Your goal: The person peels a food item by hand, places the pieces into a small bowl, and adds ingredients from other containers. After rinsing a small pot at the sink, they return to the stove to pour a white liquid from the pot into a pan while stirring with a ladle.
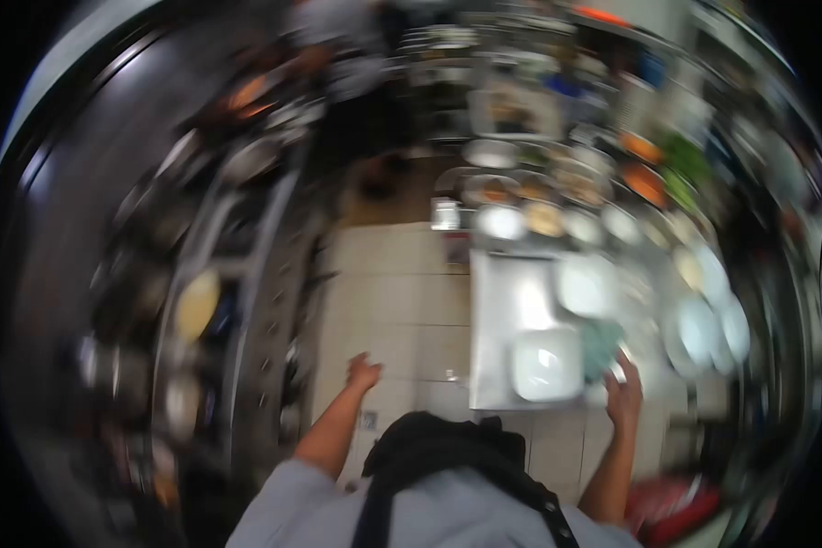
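Note:
My left hand (363,373) hangs in the air over the tiled floor, left of the steel table. It looks empty, its fingers loosely apart. At the table's front edge, my right hand (623,391) has its fingers bent around a small white thing (619,371), too blurred to name. Those fingertips are right at a green cloth (600,345) lying on the table. Beside the cloth sits a square white bowl (546,365), and a white square plate (586,285) lies farther back.
The steel table (502,315) carries several bowls of food (545,219) at its back and stacked white plates (699,333) at right. A stove line (256,301) with pans runs along the left. Between them is a tiled floor (388,297). Another person (342,46) stands far ahead.

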### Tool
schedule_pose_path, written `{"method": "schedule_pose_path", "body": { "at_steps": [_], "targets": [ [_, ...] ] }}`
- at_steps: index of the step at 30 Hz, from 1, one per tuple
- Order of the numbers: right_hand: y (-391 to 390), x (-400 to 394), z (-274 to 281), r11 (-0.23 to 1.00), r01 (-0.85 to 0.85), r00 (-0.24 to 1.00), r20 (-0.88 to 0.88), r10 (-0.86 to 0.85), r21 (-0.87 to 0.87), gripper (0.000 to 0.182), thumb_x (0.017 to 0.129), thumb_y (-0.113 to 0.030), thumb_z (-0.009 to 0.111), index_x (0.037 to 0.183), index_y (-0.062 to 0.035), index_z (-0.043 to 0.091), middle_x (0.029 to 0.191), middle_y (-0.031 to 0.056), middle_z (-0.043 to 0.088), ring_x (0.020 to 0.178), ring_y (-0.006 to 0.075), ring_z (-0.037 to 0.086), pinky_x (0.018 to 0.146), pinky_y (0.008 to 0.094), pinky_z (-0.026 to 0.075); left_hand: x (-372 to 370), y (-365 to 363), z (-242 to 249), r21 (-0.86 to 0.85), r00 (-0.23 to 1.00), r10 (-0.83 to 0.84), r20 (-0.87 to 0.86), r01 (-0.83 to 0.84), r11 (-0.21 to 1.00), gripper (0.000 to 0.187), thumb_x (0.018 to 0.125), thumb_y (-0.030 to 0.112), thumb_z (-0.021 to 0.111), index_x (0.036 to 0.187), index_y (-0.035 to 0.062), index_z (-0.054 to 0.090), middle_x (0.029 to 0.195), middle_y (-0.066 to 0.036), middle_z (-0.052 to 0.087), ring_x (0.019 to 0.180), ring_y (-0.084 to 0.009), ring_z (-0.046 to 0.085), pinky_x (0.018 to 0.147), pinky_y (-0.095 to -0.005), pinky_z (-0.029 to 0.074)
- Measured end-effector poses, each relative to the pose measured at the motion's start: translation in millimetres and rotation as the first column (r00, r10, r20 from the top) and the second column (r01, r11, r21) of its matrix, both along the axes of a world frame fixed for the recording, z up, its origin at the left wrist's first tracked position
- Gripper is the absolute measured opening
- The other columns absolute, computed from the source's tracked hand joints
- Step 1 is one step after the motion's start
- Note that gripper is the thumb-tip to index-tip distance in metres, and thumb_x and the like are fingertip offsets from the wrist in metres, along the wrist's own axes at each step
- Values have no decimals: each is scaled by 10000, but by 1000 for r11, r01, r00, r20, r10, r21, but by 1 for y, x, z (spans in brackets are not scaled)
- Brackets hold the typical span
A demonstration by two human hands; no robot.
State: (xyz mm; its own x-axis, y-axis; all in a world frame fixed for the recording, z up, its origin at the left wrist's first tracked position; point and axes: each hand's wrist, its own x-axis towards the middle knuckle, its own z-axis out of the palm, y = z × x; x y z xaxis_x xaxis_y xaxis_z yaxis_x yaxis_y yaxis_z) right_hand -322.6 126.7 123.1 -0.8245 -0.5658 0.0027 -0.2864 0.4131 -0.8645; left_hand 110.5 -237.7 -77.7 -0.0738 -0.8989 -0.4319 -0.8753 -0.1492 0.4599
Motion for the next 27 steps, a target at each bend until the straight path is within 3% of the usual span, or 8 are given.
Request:
{"method": "schedule_pose_path", "body": {
  "at_steps": [5, 12, 15, 17, 20, 22, 25, 27],
  "targets": [
    [-16, -69, -118, 959, -281, 919, -284, 275, 17, 333, 757, -33, 695, 1079, -13, 612, 1177, 186, 511, 1113, 336, 508, 963, 388, 417, 41, 67, 40, 218, 972, 152, 179, -190, 957, 682, 772, 385, 651, 1382, 162, 442, 1445, -159, 355, 1341, -333, 346, 1028, -658, 268],
    [-69, -34, 56, 994, -23, 936, -347, 58, 105, 150, 827, -58, 587, 958, -1, 634, 705, 43, 560, 654, 100, 493, 594, 262, 417, 189, 163, -56, -80, 820, 473, 324, -474, 877, 392, 825, 325, 621, 894, -60, 608, 970, -212, 632, 974, -362, 598, 859, -499, 440],
    [-129, 24, 131, 962, -229, 973, -30, 227, -147, 323, 746, -11, 586, 1064, -15, 637, 639, -5, 520, 619, 87, 529, 592, 241, 460, 244, 158, -91, 444, 827, -449, 338, 281, 851, 868, 786, 351, 709, 1367, -149, 302, 1404, -327, 362, 1268, -414, 440, 966, -429, 453],
    [-177, 77, 146, 862, -490, 871, -25, 491, -126, 382, 734, -1, 570, 1112, -30, 618, 677, 12, 603, 717, 107, 645, 643, 234, 506, 242, 141, -63, 657, 891, 384, 244, -443, 610, 855, 781, 306, 722, 1378, -136, 297, 1434, -282, 354, 1288, -395, 418, 1003, -429, 418],
    [-268, 160, 102, 568, -823, 556, 220, 801, 14, 749, 735, 7, 631, 1424, -108, 361, 969, 125, 662, 866, 213, 653, 774, 325, 522, 240, 94, -44, 631, 897, 399, 190, -423, 650, 796, 784, 276, 720, 1357, -134, 350, 1387, -284, 418, 1266, -377, 446, 1013, -406, 402],
    [-306, 192, -21, 478, -814, 376, -327, 867, 330, 618, 791, -93, 661, 1368, -117, 443, 1112, 178, 643, 925, 328, 638, 840, 388, 504, 250, 74, -38, 475, 865, 503, -9, -439, 763, 702, 791, 237, 711, 1328, -100, 412, 1307, -253, 498, 1189, -344, 508, 963, -387, 430],
    [-377, 185, 5, 631, -732, 673, 130, 728, 257, 313, 820, -160, 653, 1118, -69, 626, 1003, 163, 674, 904, 282, 649, 807, 375, 508, 273, 31, -51, 371, 825, 553, -120, -479, 795, 579, 804, 185, 688, 1282, -65, 476, 1128, -189, 609, 1017, -264, 595, 853, -354, 475],
    [-422, 144, 1, 866, -496, 860, -105, 499, 59, 179, 831, -230, 652, 883, -61, 676, 862, 138, 689, 843, 249, 662, 758, 367, 513, 283, 18, -42, 310, 819, 528, -225, -453, 836, 536, 805, 165, 675, 1252, -67, 492, 987, -149, 641, 897, -222, 619, 777, -334, 490]
  ]
}}
